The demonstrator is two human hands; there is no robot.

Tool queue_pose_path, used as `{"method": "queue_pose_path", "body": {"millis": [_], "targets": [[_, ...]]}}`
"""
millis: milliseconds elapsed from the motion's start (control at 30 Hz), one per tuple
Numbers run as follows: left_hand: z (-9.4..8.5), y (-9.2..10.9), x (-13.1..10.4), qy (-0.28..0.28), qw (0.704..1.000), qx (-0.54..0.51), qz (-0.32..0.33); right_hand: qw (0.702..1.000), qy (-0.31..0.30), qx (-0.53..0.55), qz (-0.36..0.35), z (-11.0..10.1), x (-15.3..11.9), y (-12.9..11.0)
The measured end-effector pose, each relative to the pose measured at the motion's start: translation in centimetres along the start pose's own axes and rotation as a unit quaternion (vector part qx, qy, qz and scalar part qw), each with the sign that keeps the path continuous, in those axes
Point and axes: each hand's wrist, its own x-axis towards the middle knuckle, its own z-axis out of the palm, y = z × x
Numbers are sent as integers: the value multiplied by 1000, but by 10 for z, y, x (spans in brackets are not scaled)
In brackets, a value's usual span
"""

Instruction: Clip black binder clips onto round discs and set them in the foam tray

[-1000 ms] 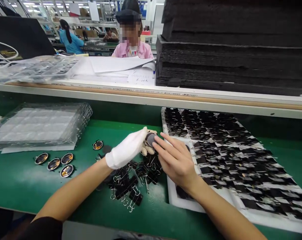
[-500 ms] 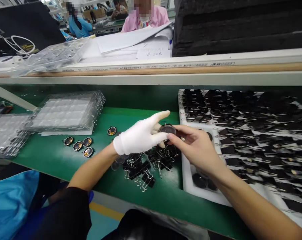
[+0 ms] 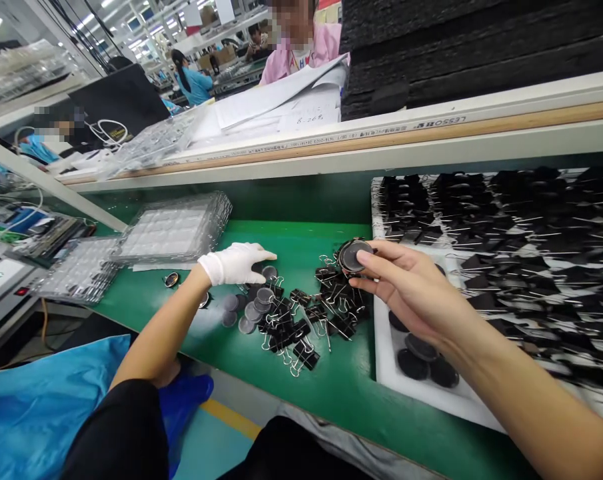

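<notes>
My right hand [image 3: 411, 277], bare, pinches a round black-rimmed part [image 3: 351, 257] with a grey disc face, thumb on the face and fingers beneath. It is raised over a pile of black binder clips [image 3: 286, 327] with silver wire handles. Farther left, my left hand [image 3: 238, 263] in a white glove reaches over the green table with its fingers apart. Just beside its fingertips lie several thin grey discs [image 3: 254, 310], some overlapping. A small round part with an amber inside [image 3: 172, 279] sits left of the glove; another shows partly behind my left forearm.
A white foam tray [image 3: 381, 360] at right carries rows of clipped black pieces [image 3: 511, 267] and loose black discs [image 3: 414, 365]. Clear plastic trays [image 3: 166, 230] are stacked at left. A shelf edge [image 3: 291, 163] crosses above the table; a person in pink [image 3: 326, 43] sits beyond.
My left hand has let go of the round part and moved left toward the grey discs. My right hand now holds the part alone. The view has turned left.
</notes>
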Motion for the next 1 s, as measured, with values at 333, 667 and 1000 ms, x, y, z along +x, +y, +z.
{"method": "queue_pose_path", "body": {"millis": [333, 667, 1000], "targets": [[7, 27, 13, 22, 998, 55, 29, 999, -10, 21, 34, -1, -1, 5], [-19, -7, -21, 131, 989, -49, -47, 999, 6, -2, 35, -7, -1, 1], [5, 33, 6, 23, 988, -122, 89, 999, -19, -26, 38, -8, -2, 3]]}}
